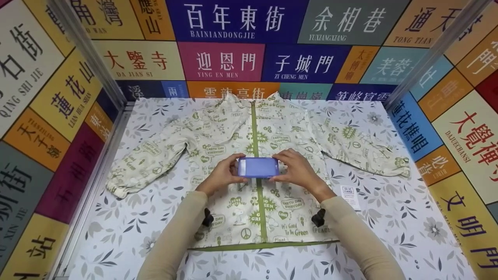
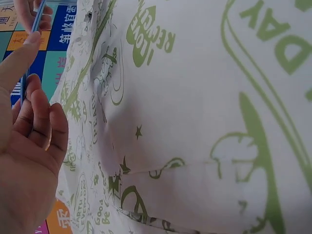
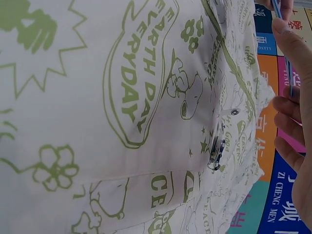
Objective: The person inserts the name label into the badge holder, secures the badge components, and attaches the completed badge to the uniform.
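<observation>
A smartphone (image 1: 258, 167) with a purple-blue face is held sideways over the middle of a spread-out jacket (image 1: 290, 221). My left hand (image 1: 222, 175) pinches its left end between thumb and fingers. At the opposite end my right hand (image 1: 298, 168) grips it the same way. From the left wrist the phone (image 2: 37, 19) shows as a thin blue edge, and likewise the phone (image 3: 291, 80) from the right wrist. Cream with green prints, the jacket lies front up, both sleeves out, a green strip running down its centre.
A white flower-patterned tablecloth (image 1: 389, 233) lies under the jacket. Beside its right side is a small white card (image 1: 351, 197). Walls of coloured sign panels (image 1: 221, 62) enclose the table at the back and both sides. A small shiny piece (image 3: 217, 151) sits on the jacket.
</observation>
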A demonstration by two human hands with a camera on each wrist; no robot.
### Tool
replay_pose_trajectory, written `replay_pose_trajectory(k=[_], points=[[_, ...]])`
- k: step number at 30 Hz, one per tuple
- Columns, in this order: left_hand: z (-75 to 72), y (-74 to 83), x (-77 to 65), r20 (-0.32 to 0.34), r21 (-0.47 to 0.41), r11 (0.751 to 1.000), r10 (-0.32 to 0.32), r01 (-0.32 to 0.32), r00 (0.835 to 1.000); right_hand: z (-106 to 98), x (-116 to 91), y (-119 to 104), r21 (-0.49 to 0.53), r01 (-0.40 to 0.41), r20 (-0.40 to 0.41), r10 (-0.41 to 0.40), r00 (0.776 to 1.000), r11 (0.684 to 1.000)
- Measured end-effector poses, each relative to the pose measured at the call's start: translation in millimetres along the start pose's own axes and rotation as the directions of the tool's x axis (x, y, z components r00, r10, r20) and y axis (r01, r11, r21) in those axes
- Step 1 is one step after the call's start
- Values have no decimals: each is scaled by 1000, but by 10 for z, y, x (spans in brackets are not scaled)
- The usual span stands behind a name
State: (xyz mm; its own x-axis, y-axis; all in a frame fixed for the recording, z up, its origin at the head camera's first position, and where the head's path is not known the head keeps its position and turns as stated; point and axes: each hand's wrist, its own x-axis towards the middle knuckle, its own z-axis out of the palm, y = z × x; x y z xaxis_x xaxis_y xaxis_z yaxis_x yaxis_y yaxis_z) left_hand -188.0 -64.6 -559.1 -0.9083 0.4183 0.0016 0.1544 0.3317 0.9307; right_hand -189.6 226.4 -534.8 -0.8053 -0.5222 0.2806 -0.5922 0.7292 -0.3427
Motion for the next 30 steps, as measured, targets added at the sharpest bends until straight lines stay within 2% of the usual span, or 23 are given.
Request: replay_pose_trajectory(k=[3, 9, 14, 23, 30], points=[[-8, 0, 2, -12, 49, 999, 14, -13, 1000, -8, -3, 8, 8, 2, -1, -2, 1000, 1000], [-12, 18, 9, -19, 88, 996, 23, -21, 1000, -13, 0, 24, 5, -4, 6, 4, 1000, 1000], [-12, 25, 10, -28, 100, 995, 30, -27, 999, -19, -6, 27, 9, -22, 17, 22, 1000, 1000], [-19, 29, -16, -18, 120, 993, 19, -17, 1000, -16, -38, 39, 7, -2, 0, 2, 1000, 1000], [-20, 20, -16, -27, 119, 992, 41, -38, 999, -11, -43, 48, 29, -2, -8, 2, 1000, 1000]])
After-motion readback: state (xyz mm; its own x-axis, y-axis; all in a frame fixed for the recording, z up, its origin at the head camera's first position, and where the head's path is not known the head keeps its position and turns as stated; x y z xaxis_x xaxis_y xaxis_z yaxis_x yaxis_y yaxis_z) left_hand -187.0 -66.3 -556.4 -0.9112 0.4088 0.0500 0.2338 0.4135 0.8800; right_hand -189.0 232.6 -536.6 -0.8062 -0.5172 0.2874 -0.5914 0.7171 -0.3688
